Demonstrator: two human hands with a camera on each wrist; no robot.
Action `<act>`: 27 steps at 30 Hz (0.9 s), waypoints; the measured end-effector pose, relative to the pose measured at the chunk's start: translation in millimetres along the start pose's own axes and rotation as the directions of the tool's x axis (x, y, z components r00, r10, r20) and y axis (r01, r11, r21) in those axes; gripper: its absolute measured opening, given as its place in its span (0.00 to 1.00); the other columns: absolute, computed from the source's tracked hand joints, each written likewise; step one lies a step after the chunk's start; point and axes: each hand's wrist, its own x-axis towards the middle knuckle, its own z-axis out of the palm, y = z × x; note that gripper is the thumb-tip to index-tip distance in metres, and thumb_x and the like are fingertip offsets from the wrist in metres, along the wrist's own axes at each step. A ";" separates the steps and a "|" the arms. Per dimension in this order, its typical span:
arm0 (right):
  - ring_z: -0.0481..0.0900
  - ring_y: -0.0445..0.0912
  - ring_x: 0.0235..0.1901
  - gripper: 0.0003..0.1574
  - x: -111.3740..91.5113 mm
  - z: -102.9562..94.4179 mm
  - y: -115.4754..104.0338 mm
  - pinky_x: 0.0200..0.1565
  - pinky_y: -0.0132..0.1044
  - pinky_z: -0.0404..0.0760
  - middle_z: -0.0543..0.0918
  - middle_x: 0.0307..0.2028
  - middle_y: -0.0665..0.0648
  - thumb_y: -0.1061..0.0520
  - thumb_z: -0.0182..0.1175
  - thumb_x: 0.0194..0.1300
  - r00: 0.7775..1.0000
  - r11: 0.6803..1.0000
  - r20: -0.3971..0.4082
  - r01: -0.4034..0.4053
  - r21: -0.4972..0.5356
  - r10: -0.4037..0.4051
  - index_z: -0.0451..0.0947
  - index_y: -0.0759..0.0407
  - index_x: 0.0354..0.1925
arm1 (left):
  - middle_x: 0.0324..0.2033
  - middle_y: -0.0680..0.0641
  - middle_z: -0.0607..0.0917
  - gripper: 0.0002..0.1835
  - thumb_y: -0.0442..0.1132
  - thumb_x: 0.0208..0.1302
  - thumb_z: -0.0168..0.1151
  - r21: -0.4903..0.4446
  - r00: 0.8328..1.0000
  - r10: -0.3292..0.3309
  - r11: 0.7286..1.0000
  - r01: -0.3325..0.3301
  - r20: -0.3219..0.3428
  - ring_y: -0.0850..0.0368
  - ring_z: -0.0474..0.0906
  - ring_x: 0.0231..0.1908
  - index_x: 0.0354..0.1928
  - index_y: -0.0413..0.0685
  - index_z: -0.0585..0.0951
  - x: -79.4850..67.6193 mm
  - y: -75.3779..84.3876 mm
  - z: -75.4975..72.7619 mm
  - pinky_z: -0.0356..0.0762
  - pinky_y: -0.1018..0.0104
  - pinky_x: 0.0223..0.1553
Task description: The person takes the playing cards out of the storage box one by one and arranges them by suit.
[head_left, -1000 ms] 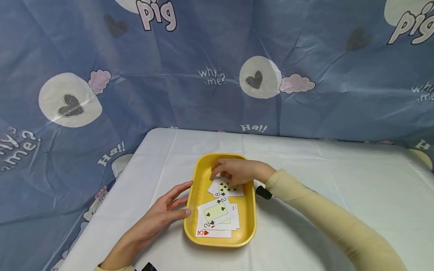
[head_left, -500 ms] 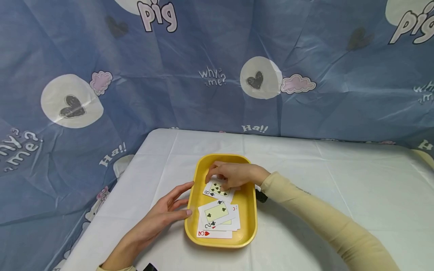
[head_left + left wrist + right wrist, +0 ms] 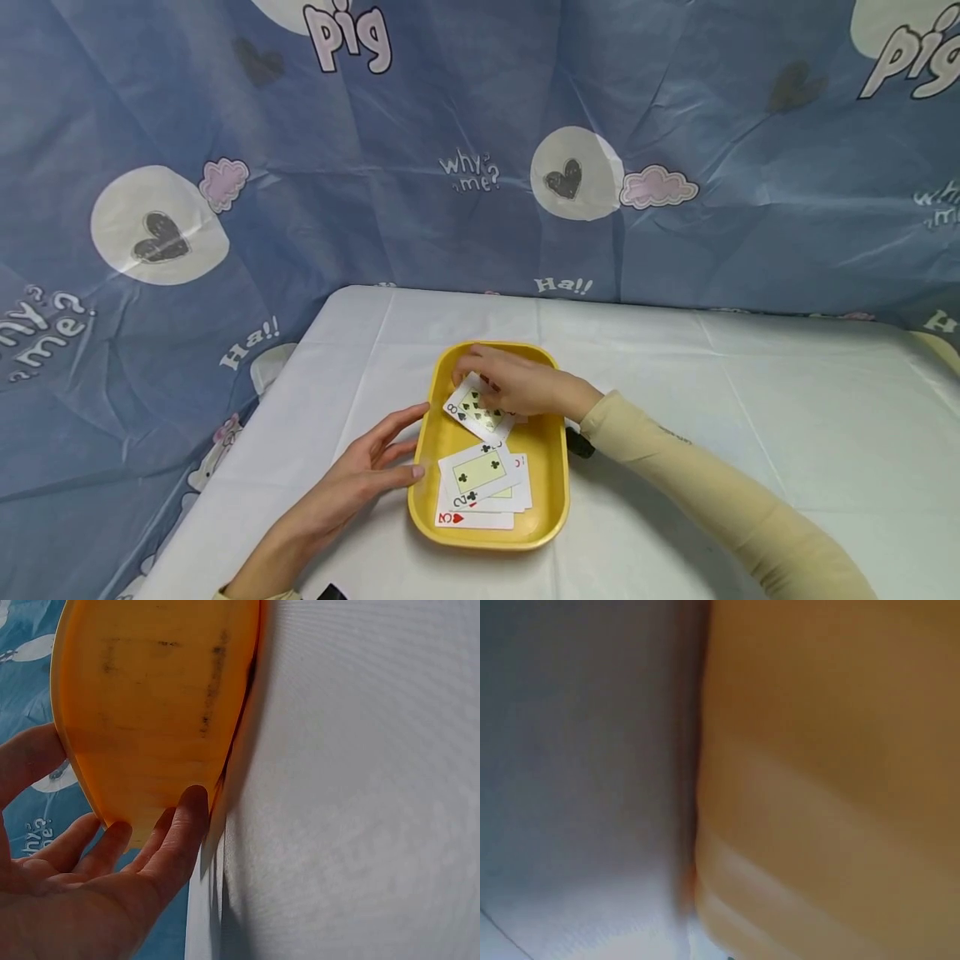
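A yellow tray [image 3: 540,508] holds playing cards. My right hand [image 3: 521,383] is inside its far half, with curled fingers and thumb on the eight of spades [image 3: 467,410], which lies slanted and partly covered by the hand. Nearer me, a two of clubs [image 3: 478,473] lies across other cards, including a three of hearts [image 3: 483,521] at the bottom. My left hand [image 3: 367,467] has its fingers spread against the tray's left side. In the left wrist view, the left hand's fingers [image 3: 176,840] touch the tray's outer wall [image 3: 150,712]. The right wrist view shows only the tray's wall [image 3: 817,787] close up.
The tray stands on a white-covered table [image 3: 675,367]. Behind and to the left hangs a blue printed cloth [image 3: 480,242]. A black wrist device [image 3: 579,443] sits under the right wrist, beside the tray's right rim.
My right hand has shifted the eight of spades leftward and turned it to a steeper slant. The left hand, the tray and the nearer cards have stayed in place.
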 end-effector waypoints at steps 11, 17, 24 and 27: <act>0.70 0.41 0.41 0.19 -4.5 -4.4 1.5 0.44 0.38 0.75 0.72 0.45 0.46 0.62 0.62 0.68 0.974 0.997 -0.227 0.008 0.072 0.009 0.79 0.50 0.56 | 0.73 0.54 0.57 0.38 0.36 0.61 0.69 -0.006 1.000 -0.012 1.000 0.011 -0.006 0.47 0.63 0.67 0.72 0.62 0.66 -0.7 1.4 1.0 0.66 0.49 0.62; 0.70 0.44 0.39 0.16 -7.5 -4.3 3.0 0.45 0.42 0.72 0.73 0.45 0.45 0.62 0.61 0.68 0.937 0.985 -0.348 0.018 0.169 0.043 0.77 0.48 0.52 | 0.73 0.53 0.56 0.38 0.37 0.61 0.69 -0.003 1.000 -0.005 1.000 0.005 0.006 0.47 0.64 0.67 0.72 0.61 0.65 -1.1 0.2 1.1 0.67 0.51 0.62; 0.72 0.45 0.43 0.15 -9.0 -3.8 4.0 0.46 0.43 0.75 0.74 0.50 0.47 0.61 0.60 0.70 0.817 0.950 -0.559 0.049 0.309 0.140 0.76 0.51 0.54 | 0.73 0.52 0.56 0.38 0.37 0.61 0.69 -0.004 1.000 -0.007 1.000 0.007 -0.003 0.47 0.64 0.67 0.72 0.61 0.65 -1.7 0.2 1.3 0.66 0.49 0.62; 0.71 0.48 0.46 0.15 -10.3 -5.3 1.8 0.42 0.40 0.75 0.74 0.51 0.52 0.62 0.60 0.70 0.711 0.950 -0.683 0.070 0.305 0.167 0.77 0.55 0.55 | 0.73 0.51 0.57 0.38 0.37 0.61 0.69 -0.012 1.000 -0.017 1.000 0.017 -0.008 0.47 0.65 0.67 0.72 0.61 0.65 -1.9 0.5 1.5 0.69 0.51 0.60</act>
